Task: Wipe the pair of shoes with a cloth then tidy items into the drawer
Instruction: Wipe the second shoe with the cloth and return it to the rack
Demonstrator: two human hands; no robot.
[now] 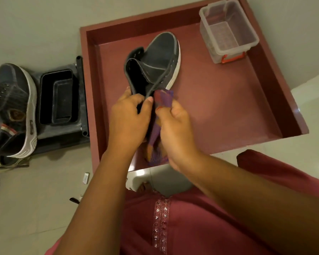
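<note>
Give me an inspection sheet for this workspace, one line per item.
Surface: maroon drawer open on pale floor.
Job's things: dark shoe held over the drawer; purple cloth against its side; second shoe outside on the left.
Clutter: clear plastic box in the drawer's far corner; black tray beside the drawer.
Grips: left hand grips the shoe's collar; right hand holds the cloth.
Cables: nothing seen.
Surroundings: small items on floor, unclear.

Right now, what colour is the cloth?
Purple with orange-red patches, cloth, seen in the head view.

Two shoes (155,59) (13,107), one cloth (160,115), two tubs (226,32) (57,97)
</note>
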